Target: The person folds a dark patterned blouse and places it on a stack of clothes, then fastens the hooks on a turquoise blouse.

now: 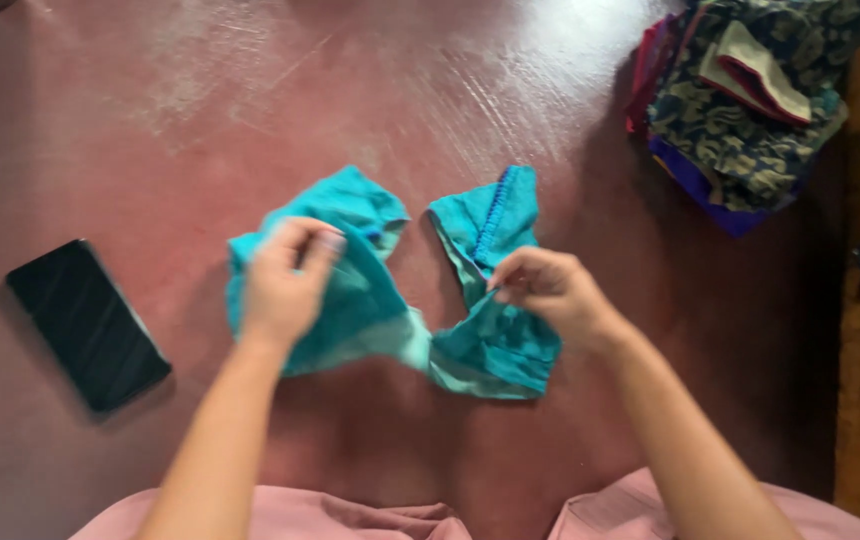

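A small turquoise garment [390, 300] lies spread on a dark red polished floor [200, 100], in the middle of the view, just beyond the person's knees. It forms two lobes joined at the near edge: a left lobe and a right lobe, the right one edged with a line of blue trim [493, 215] that runs toward the far side.

The left hand [285, 280] rests on the left lobe with its fingers curled down over the cloth; motion blur hides whether they pinch a fold or only press on it, so that grip cannot be told. The right hand [550, 290] is closed on the inner edge of the right lobe, thumb and fingertips pinching the cloth near the trim.

A black smartphone [88, 325] lies flat, screen up, on the floor to the left, well apart from the garment. At the far right sits a pile of folded fabrics [750, 110], mostly dark with a pale leaf pattern, with purple and maroon pieces showing at its edges. Pink clothing [350, 515] covers the person's lap at the near edge.
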